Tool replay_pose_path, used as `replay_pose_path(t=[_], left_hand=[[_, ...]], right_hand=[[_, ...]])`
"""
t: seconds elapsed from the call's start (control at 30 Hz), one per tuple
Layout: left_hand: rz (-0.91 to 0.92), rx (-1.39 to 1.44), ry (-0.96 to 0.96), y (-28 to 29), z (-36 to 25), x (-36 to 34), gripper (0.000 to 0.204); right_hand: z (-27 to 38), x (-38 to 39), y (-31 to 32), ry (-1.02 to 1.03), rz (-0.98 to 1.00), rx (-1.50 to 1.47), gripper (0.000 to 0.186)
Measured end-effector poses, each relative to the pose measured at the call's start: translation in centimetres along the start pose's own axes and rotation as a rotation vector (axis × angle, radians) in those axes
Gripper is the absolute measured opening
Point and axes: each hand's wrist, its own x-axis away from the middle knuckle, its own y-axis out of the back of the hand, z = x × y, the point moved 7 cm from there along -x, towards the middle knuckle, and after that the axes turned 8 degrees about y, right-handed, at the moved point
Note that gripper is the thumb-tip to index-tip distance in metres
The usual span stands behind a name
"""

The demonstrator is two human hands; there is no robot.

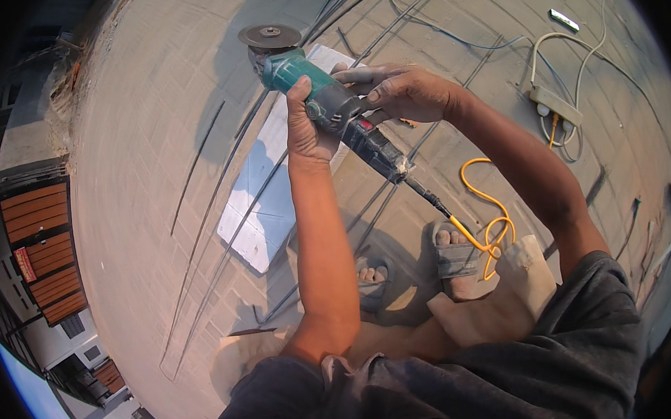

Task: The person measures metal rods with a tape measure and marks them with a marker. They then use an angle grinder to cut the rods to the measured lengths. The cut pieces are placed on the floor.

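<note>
A green-and-black angle grinder (335, 107) with a flat round disc (269, 34) is held above a smooth white slab (255, 207) and thin rods (222, 269) on gritty paving (136, 222). Its housing is clasped by the left hand (311, 130), thumb pressed on, other fingers mostly hidden; its side is met by the right hand's (409, 91) dusty, loosely spread fingers

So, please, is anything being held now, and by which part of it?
An angle grinder: the left hand grips its body where green meets black. The right hand is at the black section; whether it grips too, I cannot tell.
</note>
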Motion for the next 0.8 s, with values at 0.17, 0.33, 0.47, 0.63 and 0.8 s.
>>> replay_pose_path(t=[0.17, 0.33, 0.47, 0.63, 0.8], left_hand=[[0.004, -0.006, -0.105, 1.2, -1.2, 1.6, 0.059], [-0.056, -0.015, -0.105, 2.7, -0.9, 2.0, 0.056], [-0.044, -0.092, -0.073, 3.8, -0.8, 1.7, 0.058], [-0.129, -0.181, -0.131, 3.5, -0.2, 2.6, 0.062], [-0.097, -0.238, -0.196, 2.5, -0.3, 3.9, 0.063]], right_hand=[[-4.1, 0.8, -1.6, -0.159, 0.065, -0.273, 0.069], [-4.4, 1.5, -4.0, -0.182, 0.121, -0.296, 0.062], [-5.4, 1.5, -3.9, -0.222, 0.115, -0.375, 0.059], [-6.1, 2.2, -3.2, -0.204, 0.061, -0.406, 0.061], [-6.4, 3.0, -4.0, -0.192, 0.098, -0.397, 0.059]])
